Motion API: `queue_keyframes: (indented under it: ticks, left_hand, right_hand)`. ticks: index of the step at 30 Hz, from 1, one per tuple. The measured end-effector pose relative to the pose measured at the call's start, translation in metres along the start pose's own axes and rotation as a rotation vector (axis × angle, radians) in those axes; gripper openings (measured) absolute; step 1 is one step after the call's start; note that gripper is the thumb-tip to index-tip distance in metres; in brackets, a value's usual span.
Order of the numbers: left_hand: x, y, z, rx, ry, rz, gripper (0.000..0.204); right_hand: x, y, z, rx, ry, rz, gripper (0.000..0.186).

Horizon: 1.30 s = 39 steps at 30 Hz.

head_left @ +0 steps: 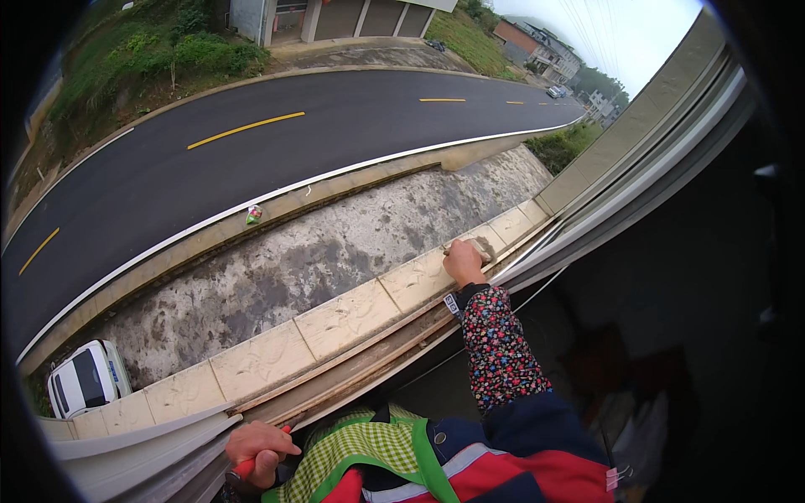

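**Both hands at the window sill, a cloth far out and a red handle close in**

The person leans over a tiled window sill (352, 314) that runs slantwise from the lower left up to the far right. The right hand (463, 261), at the end of a flowered sleeve (499, 344), is stretched out along the sill towards its far end and lies pressed, palm down, on a pale cloth or pad (480, 246). The cloth rests on the beige tiles near the sill's inner edge, just beside the sliding-window track (369, 356). The fingers are curled over it; how tightly they grip it I cannot tell.

The left hand (258, 453) is at the near end of the sill, down by the lower left, closed in a fist round a red handle (247, 465). Only a short piece of the handle shows between the fingers, and what it belongs to is hidden. This hand sits just beside the pale window frame (142, 448) that crosses the near corner.

Beyond the outer edge of the sill lies a stained concrete roof slab (319, 251), then a road (251, 142) with yellow dashes. A white car (84, 377) stands below, at the left.
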State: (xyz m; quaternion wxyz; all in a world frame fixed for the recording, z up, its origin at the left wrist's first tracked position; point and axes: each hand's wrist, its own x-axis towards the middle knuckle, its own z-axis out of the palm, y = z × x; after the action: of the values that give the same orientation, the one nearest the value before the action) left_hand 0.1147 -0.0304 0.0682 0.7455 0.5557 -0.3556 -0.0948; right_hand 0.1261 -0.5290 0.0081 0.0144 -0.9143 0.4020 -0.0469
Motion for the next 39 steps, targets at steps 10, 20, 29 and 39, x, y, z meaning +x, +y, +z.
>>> queue_keyframes:
  ticks: [10, 20, 29, 39]
  left_hand:
    - [0.000, -0.003, 0.002, 0.012, 0.044, 0.027, 0.052]
    - [-0.008, -0.002, 0.002, -0.013, 0.105, -0.033, 0.034]
    - [-0.003, -0.003, 0.000, 0.065, 0.115, -0.025, 0.060]
    - [0.002, 0.002, -0.001, 0.040, 0.046, -0.038, 0.056]
  right_hand:
    - [0.031, -0.056, 0.002, 0.370, 0.202, -0.424, 0.013]
    - [0.080, 0.004, 0.049, 0.141, 0.069, 0.089, 0.026]
    - [-0.025, -0.080, 0.000, 0.447, 0.084, -0.443, 0.026]
    - [-0.115, -0.101, -0.074, 1.341, -0.697, -0.705, 0.017]
